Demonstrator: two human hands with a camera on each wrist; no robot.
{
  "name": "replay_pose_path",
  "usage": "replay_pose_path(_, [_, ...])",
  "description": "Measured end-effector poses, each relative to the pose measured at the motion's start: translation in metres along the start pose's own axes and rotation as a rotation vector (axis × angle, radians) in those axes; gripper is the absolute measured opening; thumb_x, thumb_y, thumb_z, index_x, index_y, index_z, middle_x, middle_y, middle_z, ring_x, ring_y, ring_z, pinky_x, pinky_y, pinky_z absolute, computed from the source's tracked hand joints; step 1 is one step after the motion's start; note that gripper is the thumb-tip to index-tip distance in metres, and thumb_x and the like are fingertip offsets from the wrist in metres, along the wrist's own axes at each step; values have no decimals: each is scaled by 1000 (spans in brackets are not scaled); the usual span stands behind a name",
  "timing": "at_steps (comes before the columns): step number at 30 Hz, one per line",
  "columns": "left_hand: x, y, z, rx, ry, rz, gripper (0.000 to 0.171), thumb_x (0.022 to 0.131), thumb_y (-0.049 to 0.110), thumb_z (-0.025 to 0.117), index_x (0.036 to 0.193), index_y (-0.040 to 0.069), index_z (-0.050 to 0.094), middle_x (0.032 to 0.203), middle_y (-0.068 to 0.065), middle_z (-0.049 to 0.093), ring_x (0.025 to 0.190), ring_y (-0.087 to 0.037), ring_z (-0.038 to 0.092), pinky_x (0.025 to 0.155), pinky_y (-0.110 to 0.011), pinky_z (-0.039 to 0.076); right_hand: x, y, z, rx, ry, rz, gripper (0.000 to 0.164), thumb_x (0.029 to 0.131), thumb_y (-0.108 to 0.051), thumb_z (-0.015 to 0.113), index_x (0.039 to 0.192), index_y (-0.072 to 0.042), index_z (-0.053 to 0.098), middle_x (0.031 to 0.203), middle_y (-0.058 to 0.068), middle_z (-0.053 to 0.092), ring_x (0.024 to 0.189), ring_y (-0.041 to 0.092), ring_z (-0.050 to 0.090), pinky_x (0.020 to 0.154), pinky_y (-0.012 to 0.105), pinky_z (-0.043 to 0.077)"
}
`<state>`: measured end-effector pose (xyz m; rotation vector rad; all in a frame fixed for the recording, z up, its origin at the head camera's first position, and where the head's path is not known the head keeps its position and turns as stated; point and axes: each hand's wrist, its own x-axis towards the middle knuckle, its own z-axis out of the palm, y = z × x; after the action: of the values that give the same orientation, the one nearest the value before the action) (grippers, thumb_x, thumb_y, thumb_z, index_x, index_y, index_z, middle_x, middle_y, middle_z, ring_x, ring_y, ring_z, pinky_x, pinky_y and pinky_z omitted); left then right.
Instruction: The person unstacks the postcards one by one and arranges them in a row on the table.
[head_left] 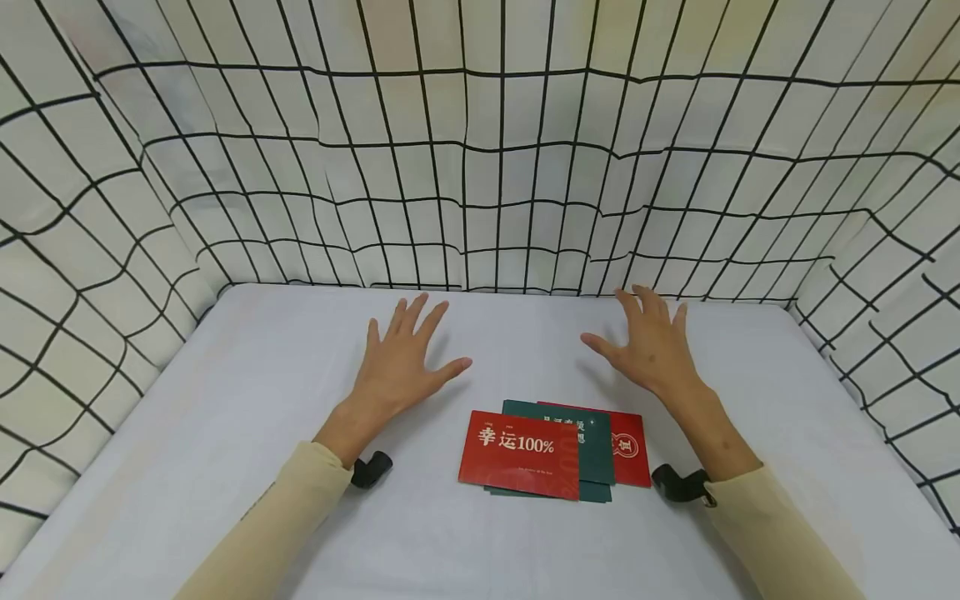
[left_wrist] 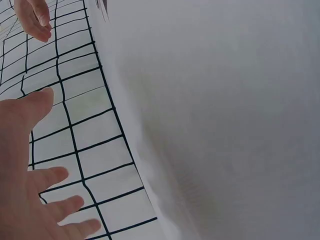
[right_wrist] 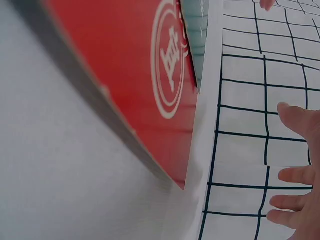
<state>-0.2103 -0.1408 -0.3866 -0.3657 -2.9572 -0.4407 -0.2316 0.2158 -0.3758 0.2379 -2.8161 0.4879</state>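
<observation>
Fingers spread, my left hand point(head_left: 397, 367) hovers over the white table, up and left of a small pile of cards. My right hand point(head_left: 651, 346) is held likewise beyond the pile's right side, holding nothing. The pile overlaps: a red card point(head_left: 517, 467) with white lettering on top, green cards point(head_left: 596, 458) partly hidden beneath, and another red card point(head_left: 633, 450) with a round white emblem at the right. In the right wrist view that emblem card point(right_wrist: 145, 75) looms close, its edge slightly off the tabletop. The left wrist view has spread fingers point(left_wrist: 65, 205) and bare cloth.
A white cloth-covered table point(head_left: 225, 400) spreads under both hands. White walls with a black grid point(head_left: 495, 167) enclose its back and sides. Black wrist camera mounts point(head_left: 371, 469) stick out from both sleeves near the tabletop.
</observation>
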Motion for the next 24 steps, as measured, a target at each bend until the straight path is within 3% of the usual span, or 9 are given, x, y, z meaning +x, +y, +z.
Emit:
replay_pose_path(6, [0,6,-1,-9,45,106,67,96,54,67,149,14,55,162,-10,45,152,-33,41,126,-67,26,-6,-4,-3,71,-30,-39,73,90,-44,78,147,-5,53,156,25,47,147,46,41,122,78,18])
replay_pose_path(10, [-1,10,2,-51,42,167,55,95,43,72,140,13,63,154,-8,54,144,-31,51,122,-58,38,-10,-7,-4,106,-73,-66,66,91,-39,78,145,-6,57,155,22,50,145,42,45,120,69,35])
replay_pose_path(15, [-4,15,4,-159,-39,198,44,95,35,76,132,14,68,150,-6,58,141,-29,55,115,-51,50,-15,-13,-5,182,-177,-71,62,93,-36,77,145,-10,56,154,17,50,142,38,48,109,61,51])
replay_pose_path(24, [-14,29,8,-263,-215,196,44,92,36,79,131,19,68,148,-1,59,142,-24,53,108,-45,56,-26,-25,-3,228,-250,-95,60,91,-32,79,144,-12,59,150,14,54,139,36,52,105,57,55])
